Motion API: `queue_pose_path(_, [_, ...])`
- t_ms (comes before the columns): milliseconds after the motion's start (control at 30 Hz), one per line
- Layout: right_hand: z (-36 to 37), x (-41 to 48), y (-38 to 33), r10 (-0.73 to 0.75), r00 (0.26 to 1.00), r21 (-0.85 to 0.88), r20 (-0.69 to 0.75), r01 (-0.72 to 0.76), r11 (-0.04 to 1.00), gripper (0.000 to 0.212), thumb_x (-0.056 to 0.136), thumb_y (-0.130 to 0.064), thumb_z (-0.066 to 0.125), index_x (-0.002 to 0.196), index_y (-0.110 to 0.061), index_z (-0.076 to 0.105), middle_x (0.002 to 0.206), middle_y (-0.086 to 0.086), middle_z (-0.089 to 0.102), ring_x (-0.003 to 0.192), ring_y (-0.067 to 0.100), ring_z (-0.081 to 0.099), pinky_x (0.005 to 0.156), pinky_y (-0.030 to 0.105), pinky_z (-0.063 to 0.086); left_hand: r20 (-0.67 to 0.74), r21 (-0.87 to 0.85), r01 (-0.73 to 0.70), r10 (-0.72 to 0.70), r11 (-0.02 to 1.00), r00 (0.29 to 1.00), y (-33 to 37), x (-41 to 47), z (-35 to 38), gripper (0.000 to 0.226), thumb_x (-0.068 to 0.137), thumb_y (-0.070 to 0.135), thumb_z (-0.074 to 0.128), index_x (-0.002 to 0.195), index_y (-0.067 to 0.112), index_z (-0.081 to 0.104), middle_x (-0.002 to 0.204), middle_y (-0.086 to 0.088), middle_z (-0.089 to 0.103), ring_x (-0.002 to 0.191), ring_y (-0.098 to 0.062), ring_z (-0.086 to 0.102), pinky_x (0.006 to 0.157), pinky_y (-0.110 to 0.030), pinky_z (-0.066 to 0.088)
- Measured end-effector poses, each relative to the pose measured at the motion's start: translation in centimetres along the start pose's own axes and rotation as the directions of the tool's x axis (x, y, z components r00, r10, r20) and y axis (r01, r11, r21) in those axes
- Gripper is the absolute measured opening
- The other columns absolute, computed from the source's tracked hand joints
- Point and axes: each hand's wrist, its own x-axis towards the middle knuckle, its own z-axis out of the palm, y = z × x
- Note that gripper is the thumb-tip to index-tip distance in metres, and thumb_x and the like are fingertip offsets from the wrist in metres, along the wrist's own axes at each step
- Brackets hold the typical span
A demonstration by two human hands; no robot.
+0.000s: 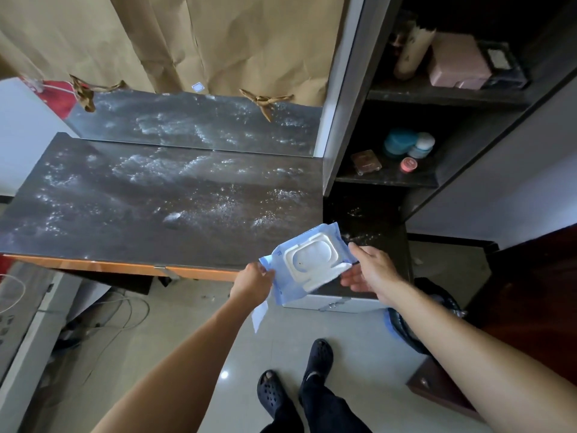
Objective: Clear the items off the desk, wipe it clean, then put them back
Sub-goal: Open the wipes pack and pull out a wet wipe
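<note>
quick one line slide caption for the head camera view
A person's left hand and right hand hold a blue wipes pack over the front edge of the dark, white-speckled desk.

Hands: left hand (pixel 254 278) and right hand (pixel 370 271), both bare.
Arms: left forearm (pixel 175 354) and right forearm (pixel 468 332), uncovered as far as the frame edge.
Footwear: left clog (pixel 272 392) and right clog (pixel 319 357), black, rounded at the toe, uppers dotted with vent holes.
Legs: trousers (pixel 327 407), dark and loose at the ankle, probably black, though the shade there makes it hard to tell.
</note>
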Motion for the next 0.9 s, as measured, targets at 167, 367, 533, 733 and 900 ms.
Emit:
queue_pose_path(167, [4.1, 2.5, -0.3, -0.334, 0.942, -0.145, 0.027, 0.334, 0.931, 0.026, 0.091, -0.027, 0.059, 0.113, -0.014, 0.058, 0.099, 0.010, 0.069, 0.093, 0.023, 0.067, 0.074, 0.036, 0.052, -0.018, -0.075, 0.045, -0.046, 0.996, 0.999, -1.1, -0.4, -0.8, 0.023, 0.088, 0.020, 0.048, 0.078, 0.005, 0.063, 0.070, -0.006, 0.055, 0.066, -0.025, 0.044, 0.058, -0.028, 0.035])
queue_pose_path(367, [6.6, 5.8, 3.3, -0.626, 0.680, -0.813, 0.382, 0.570, 0.123, 0.025, 0.092, -0.024, 0.051, 0.112, -0.019, 0.066, 0.137, 0.003, 0.052, 0.122, 0.026, 0.047, 0.094, 0.041, 0.042, -0.026, -0.205, 0.083, -0.090, 0.975, 0.996, -2.8, -1.2, -2.5, 0.041, 0.081, 0.012, 0.055, 0.050, 0.020, 0.030, 0.050, 0.005, 0.028, 0.050, -0.018, 0.023, 0.046, -0.023, 0.017])
queue_pose_path(533, [6.6, 6.3, 2.6, -0.665, 0.646, -0.823, 0.375, 0.562, 0.082, 0.022, 0.086, -0.022, 0.053, 0.095, -0.018, 0.073, 0.124, 0.005, 0.063, 0.110, 0.030, 0.055, 0.089, 0.040, 0.045, 0.002, -0.489, 0.105, -0.119, 0.866, 0.993, -3.5, -1.3, -4.5, 0.026, 0.089, 0.012, 0.058, 0.065, 0.011, 0.049, 0.062, -0.007, 0.040, 0.057, -0.018, 0.038, 0.054, -0.027, 0.036])
queue_pose_path(733, [9.3, 4.1, -2.3, -0.639, 0.753, -0.574, 0.159, 0.597, 0.560, 0.023, 0.088, -0.035, 0.057, 0.085, -0.017, 0.070, 0.095, -0.006, 0.067, 0.089, 0.015, 0.058, 0.074, 0.030, 0.043, -0.055, -0.758, 0.031, -0.111, 0.652, 0.992, -2.1, -3.0, -9.2, 0.023, 0.094, 0.018, 0.056, 0.071, 0.016, 0.057, 0.069, -0.005, 0.057, 0.058, -0.019, 0.051, 0.058, -0.028, 0.043])
queue_pose_path(900, [14.6, 1.4, -6.7, 0.008, 0.814, -0.102, 0.581, 0.063, 0.993, 0.033, 0.076, -0.040, 0.074, 0.082, -0.009, 0.066, 0.075, 0.005, 0.062, 0.076, 0.023, 0.061, 0.066, 0.030, 0.040, -0.090, -0.865, -0.048, -0.059, 0.500, 0.994, -2.3, -5.3, -13.2, 0.015, 0.094, 0.015, 0.057, 0.079, 0.013, 0.058, 0.072, -0.007, 0.061, 0.060, -0.021, 0.056, 0.058, -0.030, 0.048])
